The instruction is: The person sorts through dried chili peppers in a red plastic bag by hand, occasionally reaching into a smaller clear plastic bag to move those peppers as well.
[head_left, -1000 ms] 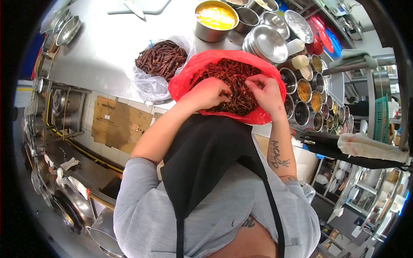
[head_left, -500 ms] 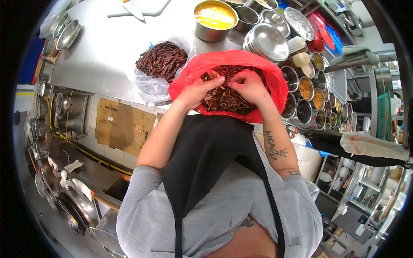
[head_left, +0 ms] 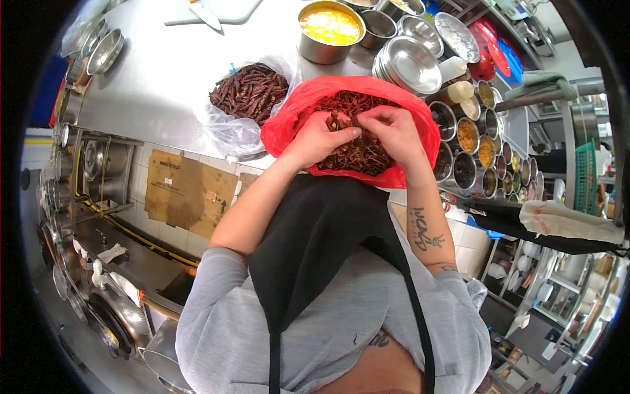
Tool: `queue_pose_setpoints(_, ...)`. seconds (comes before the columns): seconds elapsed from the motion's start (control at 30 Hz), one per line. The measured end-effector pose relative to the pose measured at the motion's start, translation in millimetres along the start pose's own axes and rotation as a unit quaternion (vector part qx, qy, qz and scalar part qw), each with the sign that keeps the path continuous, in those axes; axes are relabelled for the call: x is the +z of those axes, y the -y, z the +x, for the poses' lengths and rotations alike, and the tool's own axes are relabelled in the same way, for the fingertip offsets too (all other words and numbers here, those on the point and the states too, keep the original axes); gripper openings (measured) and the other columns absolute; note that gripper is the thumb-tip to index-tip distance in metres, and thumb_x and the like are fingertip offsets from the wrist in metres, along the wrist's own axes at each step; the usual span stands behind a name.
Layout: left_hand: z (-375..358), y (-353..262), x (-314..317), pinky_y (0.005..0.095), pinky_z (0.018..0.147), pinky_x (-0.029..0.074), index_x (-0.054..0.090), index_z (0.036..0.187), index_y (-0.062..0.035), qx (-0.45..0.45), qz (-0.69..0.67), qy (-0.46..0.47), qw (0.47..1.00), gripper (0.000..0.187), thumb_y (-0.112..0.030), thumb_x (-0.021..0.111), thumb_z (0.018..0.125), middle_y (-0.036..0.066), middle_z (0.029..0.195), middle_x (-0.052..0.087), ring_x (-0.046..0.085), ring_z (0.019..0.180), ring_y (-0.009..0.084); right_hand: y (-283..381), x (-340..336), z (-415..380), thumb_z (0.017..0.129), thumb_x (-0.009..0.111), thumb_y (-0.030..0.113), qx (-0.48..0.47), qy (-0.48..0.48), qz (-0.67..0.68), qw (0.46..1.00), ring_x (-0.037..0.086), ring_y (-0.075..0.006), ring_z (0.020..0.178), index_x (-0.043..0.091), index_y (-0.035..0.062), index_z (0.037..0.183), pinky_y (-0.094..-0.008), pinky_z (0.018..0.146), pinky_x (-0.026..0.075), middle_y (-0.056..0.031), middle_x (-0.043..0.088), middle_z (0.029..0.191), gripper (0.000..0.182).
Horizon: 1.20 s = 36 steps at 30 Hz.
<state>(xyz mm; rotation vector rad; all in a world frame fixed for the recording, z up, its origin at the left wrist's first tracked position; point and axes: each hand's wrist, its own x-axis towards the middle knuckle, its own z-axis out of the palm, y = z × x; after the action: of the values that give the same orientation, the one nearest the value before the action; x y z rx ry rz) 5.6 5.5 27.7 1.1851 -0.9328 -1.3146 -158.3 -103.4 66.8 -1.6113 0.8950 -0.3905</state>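
A red plastic bag [head_left: 279, 126] stands wide open in front of me, filled with thin dark-red dried chillies [head_left: 357, 159]. Over it, my left hand [head_left: 316, 140] is closed around a few dried chillies, thumb on top. The fingertips of my right hand [head_left: 399, 136] pinch at the same chillies, close to the left thumb; the exact piece between them is too small to make out. Left of the red bag, a clear plastic bag [head_left: 226, 133] holds larger whole dried chillies [head_left: 249, 94]. Both bags rest on the steel table [head_left: 157, 85].
Behind the bags stands a pot of yellow liquid [head_left: 330, 33], beside stacked metal bowls [head_left: 413, 64]. Several seasoning tins [head_left: 467, 134] line the right side. A knife [head_left: 206, 16] lies by a grey cutting board [head_left: 233, 12] at the back. Metal bowls [head_left: 105, 52] sit at the far left.
My left hand has moved right and slightly down, over the middle of the red bag. My right hand has turned and shifted a little right, its fingertips now at the chillies in the left.
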Motion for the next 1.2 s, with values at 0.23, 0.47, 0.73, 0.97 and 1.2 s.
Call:
queue_pose_setpoints(0.23,-47,-97,-57,0.0215,0.056,0.042,0.063,0.076,-0.0063,0.101,0.077,-0.111,0.986,0.017,-0.012,0.077,0.085,-0.006,0.069,0.058,0.051,0.062,0.0021,-40,-25,0,0.084,0.073,0.02,-0.017,-0.097,-0.248,0.964,0.069,-0.0267,0.083,0.068,0.0015,0.116,-0.0373,0.08,0.054,-0.0159,0.072,0.095,0.037)
queue_pose_setpoints(0.47,22,-23,-180,0.0386,0.08,0.053,0.069,0.106,0.0013,-0.09,0.48,-0.138,0.862,0.04,-0.022,0.075,0.074,0.017,0.09,0.071,0.068,0.085,0.0308,-38,-28,6,0.084,0.073,0.023,0.012,-0.022,-0.292,0.956,0.068,-0.0302,0.097,0.066,0.0025,0.121,-0.0392,0.09,0.052,-0.0186,0.071,0.105,0.042)
queue_pose_setpoints(0.73,34,-45,-169,0.0396,0.092,0.053,0.066,0.12,0.0007,0.031,0.493,-0.188,0.849,0.051,-0.024,0.075,0.077,0.023,0.102,0.07,0.067,0.1,0.0378,-45,-34,16,0.074,0.082,0.029,-0.004,0.038,-0.333,0.942,0.051,-0.0346,0.131,0.046,0.0094,0.144,-0.0413,0.11,0.042,-0.0217,0.052,0.141,0.082)
queue_pose_setpoints(0.97,-31,-137,-49,0.0256,0.075,0.052,0.068,0.107,-0.0012,0.194,0.253,0.014,0.948,0.02,-0.007,0.072,0.088,0.004,0.092,0.069,0.065,0.084,0.0119,-47,-7,6,0.061,0.084,0.017,0.017,0.09,-0.488,0.868,0.051,-0.0381,0.128,0.043,0.0144,0.145,-0.0441,0.108,0.045,-0.0186,0.05,0.141,0.093)
queue_pose_setpoints(1.2,-5,-83,-13,0.0287,0.077,0.053,0.066,0.11,-0.0012,0.081,0.252,0.078,0.961,0.027,-0.009,0.075,0.085,0.008,0.094,0.069,0.065,0.085,0.0146,6,-35,22,0.075,0.079,0.023,-0.02,0.103,-0.257,0.961,0.065,-0.0264,0.111,0.067,0.0065,0.119,-0.038,0.097,0.05,-0.015,0.068,0.12,0.049)
